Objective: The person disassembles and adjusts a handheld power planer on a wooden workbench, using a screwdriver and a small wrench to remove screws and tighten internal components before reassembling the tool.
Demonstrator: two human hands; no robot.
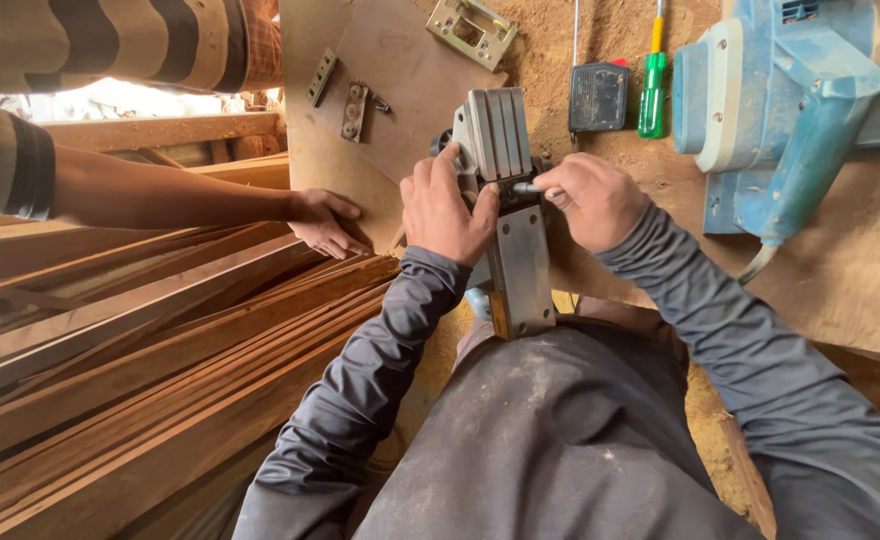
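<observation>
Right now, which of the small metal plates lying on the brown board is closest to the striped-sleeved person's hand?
The darker bracket nearest the co-worker's hand; the slim strip lies farther up, and the square pale plate sits at the board top edge.

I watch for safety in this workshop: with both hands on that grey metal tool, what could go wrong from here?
1. The tool overhangs the bench edge above the lap; if the left hand loosens, it may tip down.
2. The right hand works a thin metal shaft close to the left fingers; a slip could jab them.
3. A co-worker's hand rests on the board alongside; a nudge could jog the work.
</observation>
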